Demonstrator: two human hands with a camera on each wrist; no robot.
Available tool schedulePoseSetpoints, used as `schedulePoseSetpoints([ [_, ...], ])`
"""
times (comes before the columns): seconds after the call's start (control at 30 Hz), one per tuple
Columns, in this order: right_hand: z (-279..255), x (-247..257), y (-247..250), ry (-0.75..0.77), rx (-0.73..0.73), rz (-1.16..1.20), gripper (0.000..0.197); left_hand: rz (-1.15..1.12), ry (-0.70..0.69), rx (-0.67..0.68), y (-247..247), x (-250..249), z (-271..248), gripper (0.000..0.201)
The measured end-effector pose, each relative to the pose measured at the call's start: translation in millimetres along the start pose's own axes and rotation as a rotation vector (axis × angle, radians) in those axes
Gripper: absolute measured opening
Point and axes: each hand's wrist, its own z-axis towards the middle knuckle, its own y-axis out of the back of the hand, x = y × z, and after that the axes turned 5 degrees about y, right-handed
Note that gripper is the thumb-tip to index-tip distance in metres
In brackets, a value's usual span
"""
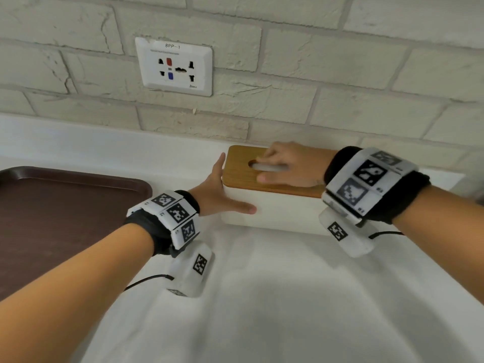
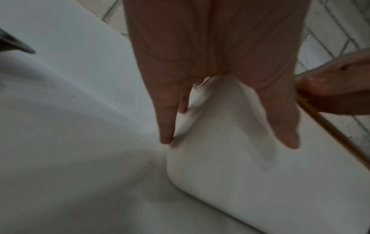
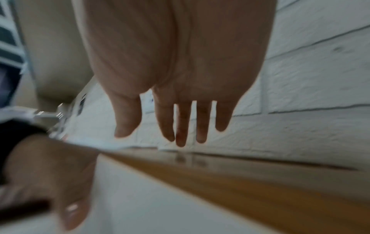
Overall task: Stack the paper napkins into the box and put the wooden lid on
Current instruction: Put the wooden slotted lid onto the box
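Note:
A white box (image 1: 282, 213) stands against the brick wall with the wooden lid (image 1: 241, 176) lying on top of it. White napkin paper (image 1: 272, 168) shows through the lid's oval slot. My left hand (image 1: 217, 189) straddles the box's left front corner, its thumb laid along the front face and its straight fingers along the left end. In the left wrist view the left hand's fingers (image 2: 166, 126) touch the box (image 2: 240, 166). My right hand (image 1: 288, 163) lies flat over the lid with straight fingers across the slot. The right wrist view shows these fingers (image 3: 180, 126) close over the lid (image 3: 260, 190).
A dark brown tray (image 1: 65, 205) lies on the counter left of the box. A white cloth (image 1: 262, 297) covers the surface in front of it. A wall socket (image 1: 174, 66) sits on the brick wall above, and a white ledge runs along the wall's foot.

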Motion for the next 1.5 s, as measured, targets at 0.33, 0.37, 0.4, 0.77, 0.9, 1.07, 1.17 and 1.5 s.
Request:
schedulePoseSetpoints([
  [0.33,-46.7,-97.6,-37.4,-0.31,-0.31,0.392,0.048,0.592,-0.181,-0.289,-5.4,-44.7,7.6,0.081],
  [0.37,-46.9,-99.1,-40.7,-0.308,-0.313,0.43,0.048,0.658,-0.161,-0.28,-9.1,-46.2,13.6,0.081],
  [0.4,-46.5,-100.3,-43.1,-0.303,-0.324,0.461,0.048,0.718,-0.143,-0.271,-12.3,-46.5,18.9,0.082],
  [0.77,-40.1,-105.5,-63.7,-0.32,-0.509,0.698,0.042,0.82,-0.089,-0.274,-19.1,-45.5,26.2,0.087],
  [0.9,-39.3,-105.4,-65.4,-0.339,-0.537,0.759,0.041,0.78,-0.076,-0.283,-20.5,-46.5,24.4,0.087],
  [1.07,-45.5,-92.8,-59.0,-0.398,-0.504,0.744,0.044,0.772,-0.051,-0.269,-19.8,-53.0,18.7,0.084],
  [1.17,-46.8,-83.3,-52.6,-0.478,-0.435,0.682,0.047,0.764,-0.003,-0.247,-21.1,-59.7,11.8,0.076],
  [1.5,-59.0,-76.3,-67.3,-0.618,-0.406,1.4,0.046,0.682,0.252,-0.335,-42.0,-108.3,4.2,0.039],
])
